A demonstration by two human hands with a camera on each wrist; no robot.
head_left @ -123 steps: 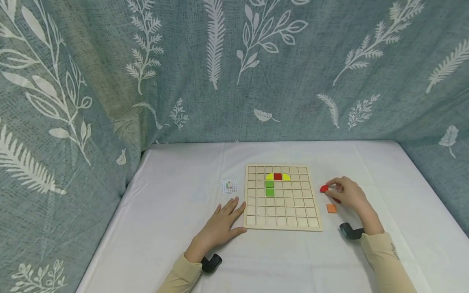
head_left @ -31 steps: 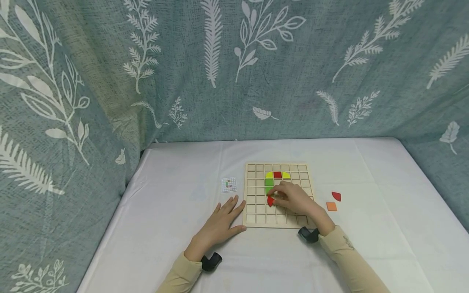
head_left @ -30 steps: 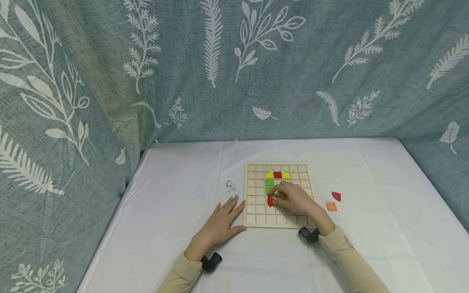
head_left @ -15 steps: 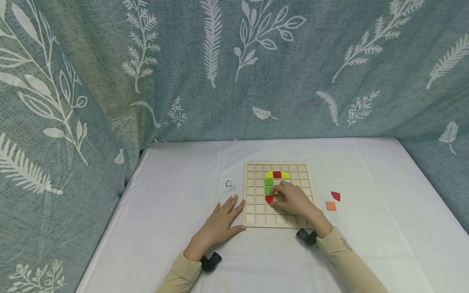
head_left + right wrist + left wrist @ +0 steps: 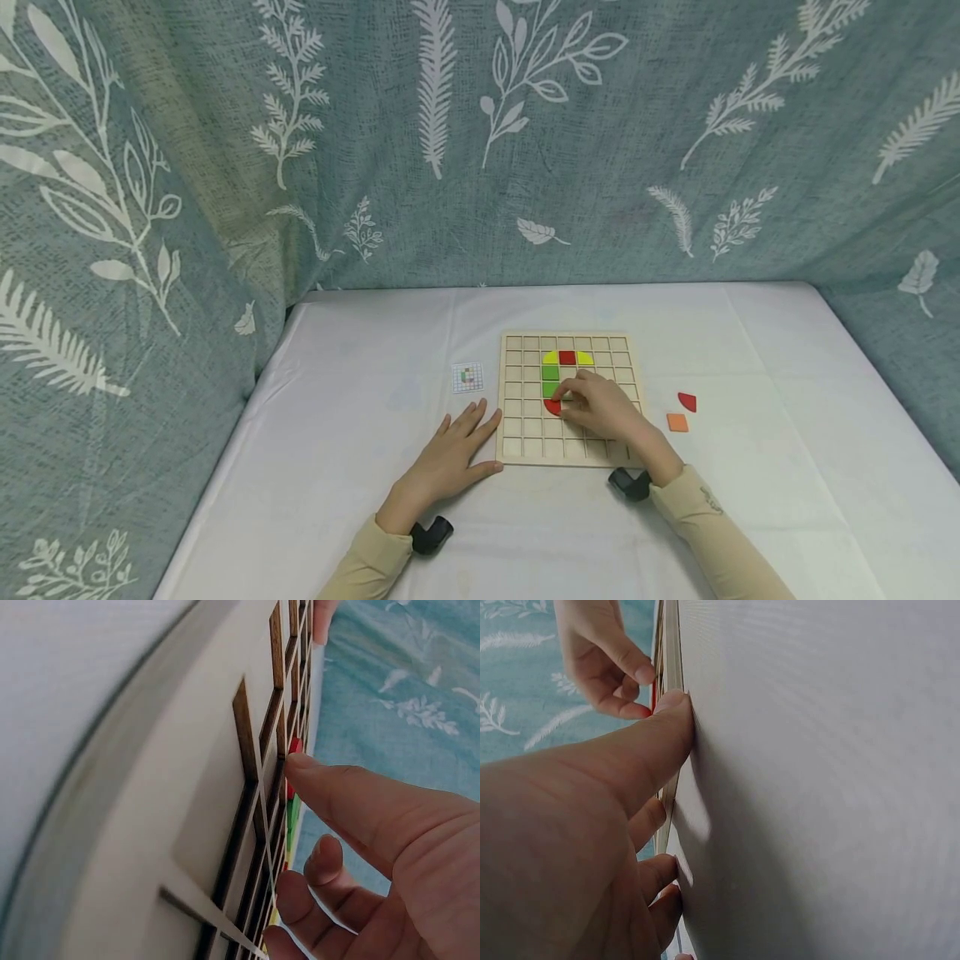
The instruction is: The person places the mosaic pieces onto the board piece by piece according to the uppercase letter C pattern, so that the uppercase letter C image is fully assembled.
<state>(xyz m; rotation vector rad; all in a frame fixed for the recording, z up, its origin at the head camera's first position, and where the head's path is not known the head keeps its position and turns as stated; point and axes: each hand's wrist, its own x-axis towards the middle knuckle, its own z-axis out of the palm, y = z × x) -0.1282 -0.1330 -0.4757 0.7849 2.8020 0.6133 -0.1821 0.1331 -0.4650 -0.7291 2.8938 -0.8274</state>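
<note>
My right hand is over the wooden grid board, thumb and index finger at a red quarter-circle tile. That tile lies in or on the cell just below two green square tiles. In the right wrist view the thumb tip touches the red tile; the left wrist view shows a red sliver between thumb and finger. Above the green tiles runs a row of a dark red square between two yellow quarter-circles. My left hand lies spread, fingertips and thumb at the board's left edge.
Right of the board lie another red quarter-circle tile and an orange square tile. A small printed pattern card sits left of the board. White cloth covers the table; a patterned curtain hangs behind.
My right hand has carried one red quarter-circle from the right of the board to the cell below the green tiles. There the tile has turned and shifted slightly up. The left hand stays put.
</note>
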